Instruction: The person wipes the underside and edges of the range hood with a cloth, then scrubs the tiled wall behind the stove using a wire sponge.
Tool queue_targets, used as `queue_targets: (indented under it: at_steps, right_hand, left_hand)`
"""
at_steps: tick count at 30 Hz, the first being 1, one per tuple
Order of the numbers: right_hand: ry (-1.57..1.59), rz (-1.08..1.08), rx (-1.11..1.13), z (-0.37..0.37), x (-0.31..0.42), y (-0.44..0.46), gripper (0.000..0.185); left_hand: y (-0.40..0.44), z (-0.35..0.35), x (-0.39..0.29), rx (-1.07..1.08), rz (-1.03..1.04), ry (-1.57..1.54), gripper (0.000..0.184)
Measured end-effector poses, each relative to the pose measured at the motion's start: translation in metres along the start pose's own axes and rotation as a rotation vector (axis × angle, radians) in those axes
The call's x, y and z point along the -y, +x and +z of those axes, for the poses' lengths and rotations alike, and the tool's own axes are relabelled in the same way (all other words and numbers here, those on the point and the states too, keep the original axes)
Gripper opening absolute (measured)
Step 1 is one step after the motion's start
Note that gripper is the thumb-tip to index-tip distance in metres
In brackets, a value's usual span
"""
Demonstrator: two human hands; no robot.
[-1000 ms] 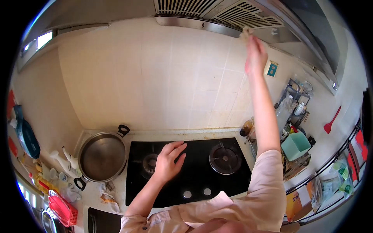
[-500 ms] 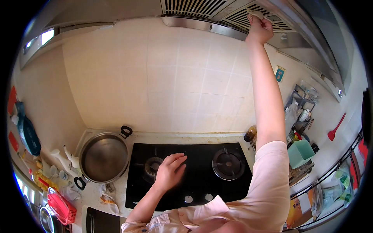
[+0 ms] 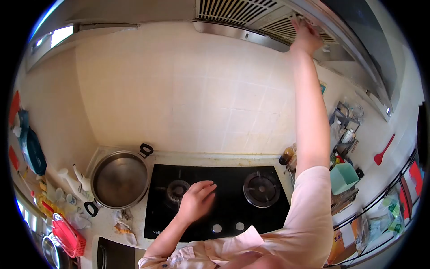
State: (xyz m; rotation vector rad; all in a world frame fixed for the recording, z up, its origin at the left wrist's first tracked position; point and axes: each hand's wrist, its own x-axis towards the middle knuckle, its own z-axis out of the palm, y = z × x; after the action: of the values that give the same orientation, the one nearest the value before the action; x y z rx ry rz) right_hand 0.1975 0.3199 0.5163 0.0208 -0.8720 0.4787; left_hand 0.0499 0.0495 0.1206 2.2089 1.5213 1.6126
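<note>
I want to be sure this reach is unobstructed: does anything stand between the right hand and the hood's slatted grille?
Nothing visible does. The right hand is already up at the grille, its fingers over the slats; whether something thin lies under them is too blurred to tell.

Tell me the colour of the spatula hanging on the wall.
Red, in the head view.

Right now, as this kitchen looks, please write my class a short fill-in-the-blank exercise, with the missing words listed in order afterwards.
The right hand is raised to the slatted vent of the range ____.
The left hand is over a stove whose color is ____.
The pan beside the stove has ____ handles.
The spatula on the wall is colored ____.

Missing words: hood; black; two; red.
</note>
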Motion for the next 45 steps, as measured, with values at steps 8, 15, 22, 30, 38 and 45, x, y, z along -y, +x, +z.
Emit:
queue_targets:
  at_steps: [8,15,22,30,38,45]
  right_hand:
    - [0.160,0.187,-0.019,0.008,0.014,0.005,0.016]
    - [0.120,0.307,-0.021,0.004,0.008,0.008,0.023]
    - [-0.005,0.285,0.062,0.008,0.003,0.008,0.018]
    - [0.000,0.296,0.033,0.013,-0.007,0.004,0.009]
    - [-0.004,0.222,0.085,0.009,-0.010,0.008,0.009]
    - [0.034,0.232,0.013,0.014,-0.017,0.008,0.012]
  left_hand:
    - [-0.003,0.000,0.006,-0.004,-0.007,0.013,0.025]
    - [-0.008,-0.004,0.013,-0.026,-0.022,0.010,0.024]
    - [-0.007,0.006,0.016,-0.012,0.005,-0.037,0.023]
    - [-0.013,-0.003,0.026,0.002,-0.037,-0.003,0.022]
    - [-0.017,-0.005,0.033,0.020,-0.070,-0.002,0.022]
    - [-0.021,-0.005,0.038,0.018,-0.070,0.011,0.021]
